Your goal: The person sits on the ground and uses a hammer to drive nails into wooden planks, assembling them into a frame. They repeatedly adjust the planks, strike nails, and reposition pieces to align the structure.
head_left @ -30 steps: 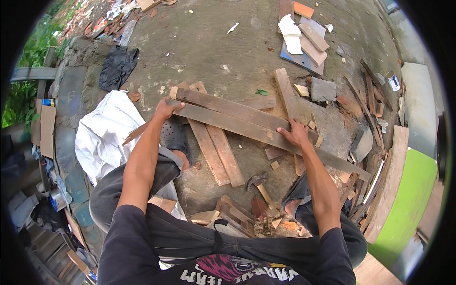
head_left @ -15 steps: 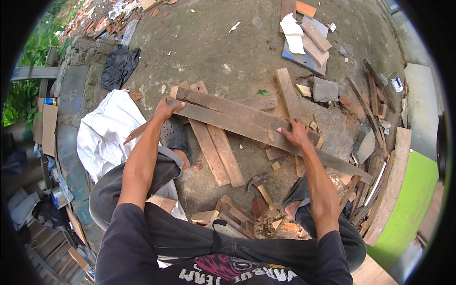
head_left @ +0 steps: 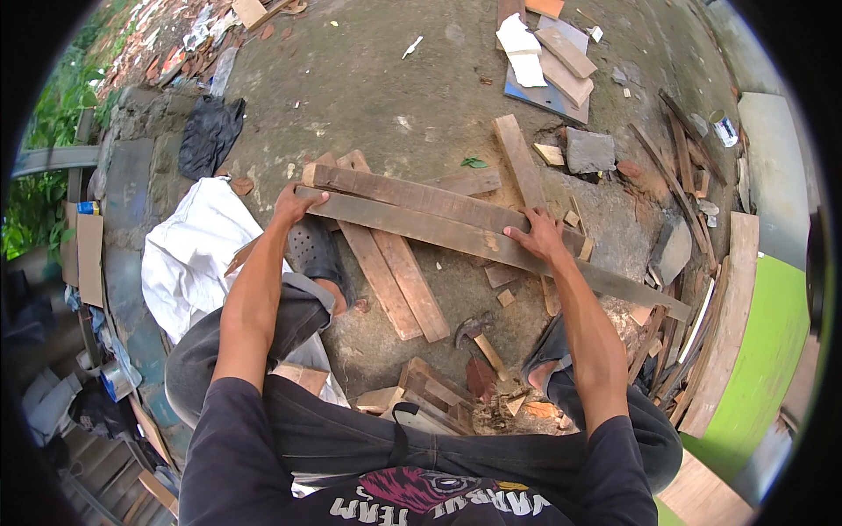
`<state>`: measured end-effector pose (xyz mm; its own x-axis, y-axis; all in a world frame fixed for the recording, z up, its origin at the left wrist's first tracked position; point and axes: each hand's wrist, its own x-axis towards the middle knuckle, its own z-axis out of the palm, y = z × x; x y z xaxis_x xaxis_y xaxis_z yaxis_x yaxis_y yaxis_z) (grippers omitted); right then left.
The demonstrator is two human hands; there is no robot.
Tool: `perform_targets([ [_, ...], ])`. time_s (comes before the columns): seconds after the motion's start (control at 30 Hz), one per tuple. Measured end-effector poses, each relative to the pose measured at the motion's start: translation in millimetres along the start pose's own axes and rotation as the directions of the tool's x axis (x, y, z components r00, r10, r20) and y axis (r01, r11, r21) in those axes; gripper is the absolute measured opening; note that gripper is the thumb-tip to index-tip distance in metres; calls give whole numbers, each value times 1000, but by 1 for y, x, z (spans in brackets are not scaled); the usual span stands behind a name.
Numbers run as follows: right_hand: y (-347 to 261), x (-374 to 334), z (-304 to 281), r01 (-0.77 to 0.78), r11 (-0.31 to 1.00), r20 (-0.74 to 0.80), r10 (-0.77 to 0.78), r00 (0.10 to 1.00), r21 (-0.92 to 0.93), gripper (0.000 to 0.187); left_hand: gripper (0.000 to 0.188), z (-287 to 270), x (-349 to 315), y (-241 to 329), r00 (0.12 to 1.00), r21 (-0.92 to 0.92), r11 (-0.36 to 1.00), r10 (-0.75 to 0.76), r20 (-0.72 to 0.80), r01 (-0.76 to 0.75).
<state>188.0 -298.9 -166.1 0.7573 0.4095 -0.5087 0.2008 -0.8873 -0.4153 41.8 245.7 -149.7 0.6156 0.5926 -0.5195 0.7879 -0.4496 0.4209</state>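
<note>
A long, thin weathered wooden plank lies slantwise before me, its right end reaching lower toward my right knee. Closed round its left end is my left hand, thumb on the top face. My right hand grips the plank farther right, thumb on its face and fingers across toward a thicker wooden beam just behind. That beam runs along the plank's far side, over two loose boards. On the ground between my feet rests a claw hammer with a wooden handle.
A white sack lies by my left foot, and a black plastic bag beyond it. Short wood pieces sit close in front of me. Stone blocks, narrow slats and a green panel are on the right.
The view has shifted slightly, so the ground things sit a little higher and farther left. Both hands keep hold of the plank, which lies at a slightly flatter slant.
</note>
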Motion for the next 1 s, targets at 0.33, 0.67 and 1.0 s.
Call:
perform_targets([
  [0.33,-7,1,1,-48,997,28,49,998,-55,80,103,7,7,4,996,341,936,81,48,-93],
  [0.67,3,-7,-7,-51,999,8,51,999,-2,75,76,84,-78,141,731,668,533,682,25,-520],
  [1.0,5,5,-12,-37,997,89,31,996,67,62,58,215,-107,171,540,449,451,837,86,-771],
])
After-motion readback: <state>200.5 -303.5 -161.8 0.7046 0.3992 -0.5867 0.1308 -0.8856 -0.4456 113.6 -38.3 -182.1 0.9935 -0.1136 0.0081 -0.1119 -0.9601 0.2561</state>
